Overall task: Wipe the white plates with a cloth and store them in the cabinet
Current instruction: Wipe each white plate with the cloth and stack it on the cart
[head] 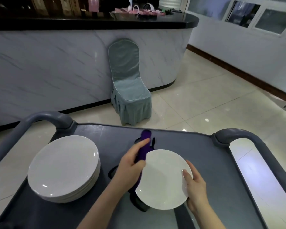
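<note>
One white plate (162, 177) is held tilted above the grey cart top (205, 156). My right hand (196, 189) grips its right rim, thumb on the upper face. My left hand (130, 167) holds a purple cloth (144, 149) against the plate's left edge; the cloth runs up past my fingers and down behind the plate. A stack of several white plates (63, 167) sits on the left part of the cart.
The cart has rounded grey handles at the far left (48, 116) and far right (241, 134). A chair with a teal cover (129, 86) stands against a marble-look counter (56, 66). Glossy tiled floor (213, 96) lies beyond. No cabinet is in view.
</note>
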Demonstrator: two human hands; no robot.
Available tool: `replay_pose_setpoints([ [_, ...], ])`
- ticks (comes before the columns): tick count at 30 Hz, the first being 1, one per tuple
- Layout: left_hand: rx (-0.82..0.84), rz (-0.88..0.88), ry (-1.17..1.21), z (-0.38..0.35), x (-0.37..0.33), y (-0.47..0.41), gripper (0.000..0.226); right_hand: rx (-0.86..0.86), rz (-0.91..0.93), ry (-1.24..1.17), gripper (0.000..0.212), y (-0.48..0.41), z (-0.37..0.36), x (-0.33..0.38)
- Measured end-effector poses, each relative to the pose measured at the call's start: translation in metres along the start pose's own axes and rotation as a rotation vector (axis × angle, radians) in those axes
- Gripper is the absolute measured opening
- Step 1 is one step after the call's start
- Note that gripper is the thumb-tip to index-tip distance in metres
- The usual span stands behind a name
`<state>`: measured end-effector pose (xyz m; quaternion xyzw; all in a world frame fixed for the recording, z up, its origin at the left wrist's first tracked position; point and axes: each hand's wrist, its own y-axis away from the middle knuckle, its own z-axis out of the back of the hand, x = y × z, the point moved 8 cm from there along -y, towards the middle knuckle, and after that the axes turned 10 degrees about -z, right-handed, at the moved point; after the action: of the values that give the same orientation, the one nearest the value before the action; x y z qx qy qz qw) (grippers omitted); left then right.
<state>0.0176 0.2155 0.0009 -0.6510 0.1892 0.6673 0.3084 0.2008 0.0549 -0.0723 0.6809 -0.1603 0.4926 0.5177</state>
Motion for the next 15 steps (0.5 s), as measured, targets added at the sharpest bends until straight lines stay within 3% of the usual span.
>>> replay_pose_setpoints([
  [4, 0.513, 0.003, -0.223, -0.055, -0.003, 0.016, 0.079, 0.036, 0.018, -0.097, 0.036, 0.0, -0.005, 0.013],
  [5, 0.555, -0.009, -0.328, -0.058, -0.001, 0.019, 0.079, 0.05, 0.027, -0.117, 0.036, 0.0, -0.006, 0.017],
  [8, 0.426, -0.221, -0.728, -0.045, -0.01, 0.014, 0.064, 0.075, 0.063, -0.14, 0.036, 0.006, -0.007, 0.029],
  [10, 0.456, -0.341, -0.914, -0.048, -0.011, 0.017, 0.055, 0.075, 0.063, -0.166, 0.035, 0.007, -0.005, 0.03],
  [13, 0.714, -0.375, -0.932, -0.076, 0.0, 0.035, 0.053, 0.084, 0.076, -0.212, 0.034, 0.011, -0.003, 0.033],
  [15, 0.785, -0.362, -0.908, -0.086, 0.003, 0.04, 0.055, 0.079, 0.096, -0.209, 0.034, 0.016, -0.002, 0.037],
])
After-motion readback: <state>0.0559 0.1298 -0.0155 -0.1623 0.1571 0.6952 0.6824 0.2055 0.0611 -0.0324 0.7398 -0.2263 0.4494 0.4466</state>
